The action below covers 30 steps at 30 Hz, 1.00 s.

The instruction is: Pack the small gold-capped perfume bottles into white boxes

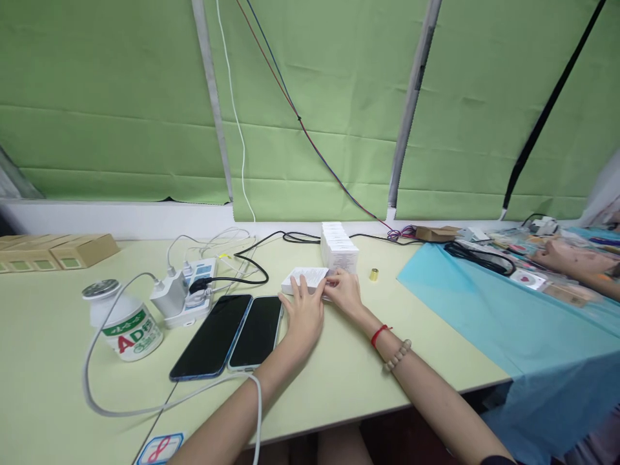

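A small white box [301, 279] with fine print lies flat on the table. My left hand [305, 311] rests over its near side, fingers stretched and spread across the top. At the box's right end, my right hand [343, 292] has its fingers pinched together on the edge; the exact part between the fingertips is hidden. Just behind my right hand stands a row of similar white boxes [340, 248], packed close together. To the right of that hand, a small gold-coloured cylinder [374, 274] stands on the table.
Two phones [213, 336] lie left of my left arm. Beyond them are a power strip [188, 303] with chargers, a white bottle [123, 320] and brown boxes [58, 252]. A looped cable passes my left forearm. On the right, blue sheeting [465, 303] bears clutter and another person's arm [576, 268].
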### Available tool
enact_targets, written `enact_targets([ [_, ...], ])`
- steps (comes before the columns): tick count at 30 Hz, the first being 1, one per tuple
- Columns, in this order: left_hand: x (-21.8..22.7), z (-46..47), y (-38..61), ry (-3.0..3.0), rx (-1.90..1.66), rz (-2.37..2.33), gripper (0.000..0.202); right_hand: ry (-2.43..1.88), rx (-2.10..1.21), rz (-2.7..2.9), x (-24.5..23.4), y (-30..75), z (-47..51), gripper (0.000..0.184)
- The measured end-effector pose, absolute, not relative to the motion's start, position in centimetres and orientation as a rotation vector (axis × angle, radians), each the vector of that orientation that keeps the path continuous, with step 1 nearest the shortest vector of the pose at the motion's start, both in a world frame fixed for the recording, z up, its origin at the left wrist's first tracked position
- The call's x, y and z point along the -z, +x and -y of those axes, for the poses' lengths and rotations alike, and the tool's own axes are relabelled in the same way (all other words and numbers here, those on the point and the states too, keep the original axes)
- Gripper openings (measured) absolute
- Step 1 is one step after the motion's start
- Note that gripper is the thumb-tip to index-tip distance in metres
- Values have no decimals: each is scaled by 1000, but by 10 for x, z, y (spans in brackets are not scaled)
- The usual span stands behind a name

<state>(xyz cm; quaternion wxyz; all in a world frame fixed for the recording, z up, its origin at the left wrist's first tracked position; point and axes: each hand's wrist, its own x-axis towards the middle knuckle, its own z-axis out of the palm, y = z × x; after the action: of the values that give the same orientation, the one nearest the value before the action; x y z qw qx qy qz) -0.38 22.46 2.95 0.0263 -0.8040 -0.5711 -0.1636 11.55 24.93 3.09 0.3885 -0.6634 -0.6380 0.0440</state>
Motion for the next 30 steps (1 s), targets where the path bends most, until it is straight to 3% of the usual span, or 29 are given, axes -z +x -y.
enact_targets([
  [20, -38, -229, -8, -2514, 616, 1820, 48, -1643, 87, 1533, -44, 124, -247, 20],
  [30, -30, -232, -13, -2531, 1019, 1655, 55, -1417, 252, 1539, -34, 119, -247, 17],
])
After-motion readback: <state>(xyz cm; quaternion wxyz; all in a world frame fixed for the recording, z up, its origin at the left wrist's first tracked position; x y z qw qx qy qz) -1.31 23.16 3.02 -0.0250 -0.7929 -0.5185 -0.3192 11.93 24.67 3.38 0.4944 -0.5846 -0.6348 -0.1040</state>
